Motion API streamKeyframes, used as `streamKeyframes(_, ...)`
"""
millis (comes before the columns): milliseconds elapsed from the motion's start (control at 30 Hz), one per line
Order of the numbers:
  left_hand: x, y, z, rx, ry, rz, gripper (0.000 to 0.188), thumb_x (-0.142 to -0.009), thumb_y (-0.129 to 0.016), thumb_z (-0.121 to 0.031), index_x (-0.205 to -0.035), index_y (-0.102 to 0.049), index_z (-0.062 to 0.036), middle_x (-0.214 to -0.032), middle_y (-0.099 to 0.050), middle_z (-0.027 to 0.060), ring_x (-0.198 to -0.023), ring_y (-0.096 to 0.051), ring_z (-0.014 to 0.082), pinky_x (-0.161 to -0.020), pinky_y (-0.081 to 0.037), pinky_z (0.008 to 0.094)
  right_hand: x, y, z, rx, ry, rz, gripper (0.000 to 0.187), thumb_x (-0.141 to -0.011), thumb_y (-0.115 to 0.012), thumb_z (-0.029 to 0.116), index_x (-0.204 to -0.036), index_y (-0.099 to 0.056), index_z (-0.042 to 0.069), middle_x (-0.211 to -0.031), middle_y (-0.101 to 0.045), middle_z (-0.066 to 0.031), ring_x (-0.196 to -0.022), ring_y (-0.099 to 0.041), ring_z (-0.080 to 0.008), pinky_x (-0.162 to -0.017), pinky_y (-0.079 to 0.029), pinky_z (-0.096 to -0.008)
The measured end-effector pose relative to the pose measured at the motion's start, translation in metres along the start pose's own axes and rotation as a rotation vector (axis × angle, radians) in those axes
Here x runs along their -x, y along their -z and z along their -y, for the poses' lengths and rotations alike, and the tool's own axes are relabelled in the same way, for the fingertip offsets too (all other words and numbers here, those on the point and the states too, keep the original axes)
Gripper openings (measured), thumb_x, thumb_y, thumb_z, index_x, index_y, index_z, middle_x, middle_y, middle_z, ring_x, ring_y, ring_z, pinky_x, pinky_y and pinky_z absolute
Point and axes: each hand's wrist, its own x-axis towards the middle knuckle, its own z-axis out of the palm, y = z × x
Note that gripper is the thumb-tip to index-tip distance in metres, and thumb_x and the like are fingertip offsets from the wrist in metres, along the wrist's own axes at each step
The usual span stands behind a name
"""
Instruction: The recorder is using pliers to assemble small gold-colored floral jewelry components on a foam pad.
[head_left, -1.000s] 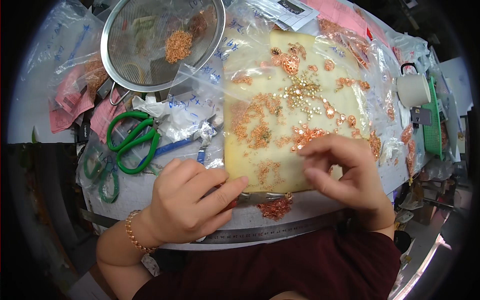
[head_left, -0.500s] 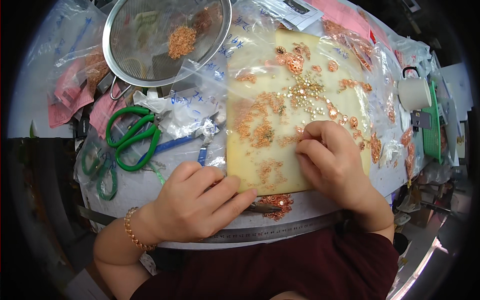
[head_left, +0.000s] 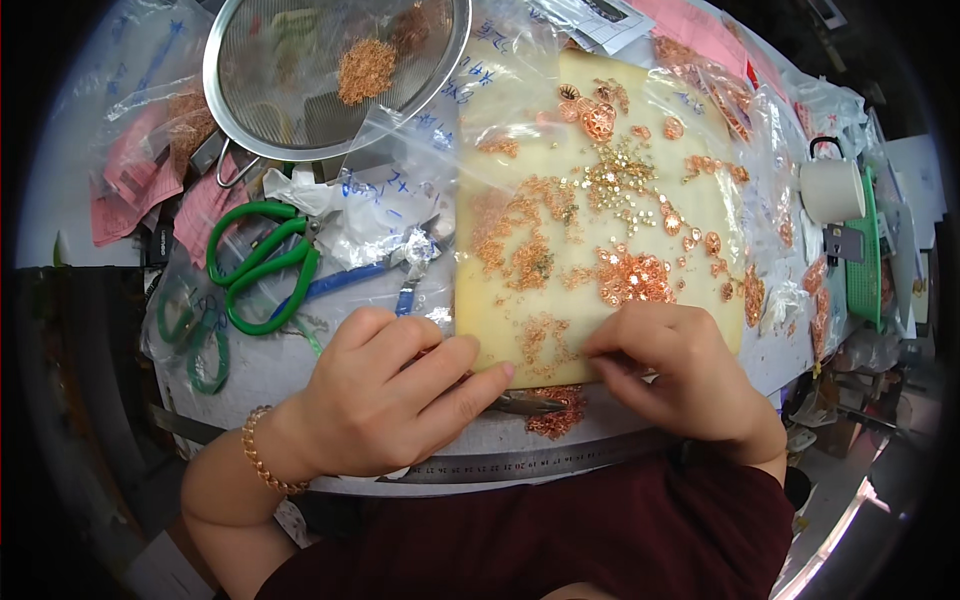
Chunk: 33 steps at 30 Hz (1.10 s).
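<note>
My left hand (head_left: 395, 400) is closed around a pair of pliers (head_left: 530, 403); only their dark metal jaws show, jutting right below the cream mat's front edge. Fingers curled together, my right hand (head_left: 670, 370) rests low on the cream mat (head_left: 590, 80); whatever its fingertips may hold is hidden. Beyond that hand lies a heap of copper-coloured metal pieces (head_left: 634, 277). Small copper rings (head_left: 545, 335) are scattered between the hands, with more loose rings (head_left: 527, 260) farther up. Gold-coloured beads (head_left: 618, 180) spread over the mat's middle. Under the jaws sits a pile of reddish copper rings (head_left: 556, 413).
At the far left a mesh strainer (head_left: 290, 125) holds a small copper heap. Green-handled scissors (head_left: 262, 268) and blue-handled pliers (head_left: 345, 280) lie among plastic bags (head_left: 385, 190). On the right stand a white mug (head_left: 832, 190) and a green basket (head_left: 862, 270). A ruler (head_left: 500, 465) follows the front edge.
My right hand has moved down toward the mat's front edge, uncovering the heap of copper pieces. My left hand stays nearly in place with the pliers. The whole view has shifted slightly.
</note>
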Motion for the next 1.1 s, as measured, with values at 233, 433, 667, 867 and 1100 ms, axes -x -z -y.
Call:
streamKeyframes(233, 0.001, -0.003, 0.000, 0.015, 0.028, -0.030, 0.043, -0.062, -0.070, -0.016, -0.105, -0.075, -0.0137, -0.102, -0.064, -0.0012, -0.077, -0.055, 0.0159, -0.069, -0.039, 0.0321, -0.001, -0.004, -0.001, 0.180, 0.116, -0.017, 0.020, -0.076, -0.068, -0.007, -0.093, -0.065, 0.003, -0.085, -0.063, -0.0116, -0.075, -0.065, -0.0305, -0.064, -0.052, -0.0372)
streamKeyframes(433, 0.001, -0.003, 0.000, 0.029, 0.033, -0.048, 0.039, -0.071, -0.067, -0.018, -0.109, -0.073, -0.0110, -0.096, -0.060, -0.0008, -0.080, -0.055, 0.0164, -0.069, -0.040, 0.0316, -0.004, -0.008, 0.004, 0.224, 0.137, -0.019, 0.021, -0.076, -0.070, -0.007, -0.095, -0.066, 0.002, -0.088, -0.063, -0.0126, -0.075, -0.065, -0.0313, -0.065, -0.053, -0.0379)
streamKeyframes(667, 0.001, -0.003, 0.001, 0.037, 0.031, -0.059, 0.035, -0.075, -0.064, -0.018, -0.108, -0.072, -0.0098, -0.095, -0.060, -0.0006, -0.078, -0.054, 0.0150, -0.069, -0.039, 0.0312, -0.008, -0.010, 0.004, 0.300, 0.214, -0.031, 0.024, -0.074, -0.072, -0.006, -0.095, -0.066, 0.002, -0.088, -0.064, -0.0120, -0.076, -0.066, -0.0312, -0.064, -0.054, -0.0383)
streamKeyframes(867, 0.002, -0.004, 0.002, 0.038, 0.027, -0.058, 0.034, -0.077, -0.063, -0.018, -0.108, -0.072, -0.0096, -0.095, -0.060, -0.0007, -0.078, -0.054, 0.0149, -0.069, -0.039, 0.0311, -0.010, -0.010, 0.001, 0.233, 0.209, -0.013, 0.022, -0.073, -0.072, -0.008, -0.093, -0.066, 0.002, -0.086, -0.064, -0.0114, -0.075, -0.066, -0.0310, -0.064, -0.054, -0.0385)
streamKeyframes(1100, 0.002, -0.002, 0.001, 0.047, 0.044, -0.035, 0.045, -0.060, -0.072, -0.015, -0.105, -0.075, -0.0148, -0.101, -0.064, -0.0012, -0.077, -0.056, 0.0164, -0.068, -0.039, 0.0324, -0.008, -0.003, -0.005, -0.056, 0.126, -0.044, 0.016, -0.081, -0.068, -0.008, -0.095, -0.068, 0.000, -0.081, -0.065, -0.0096, -0.072, -0.066, -0.0208, -0.061, -0.050, -0.0294)
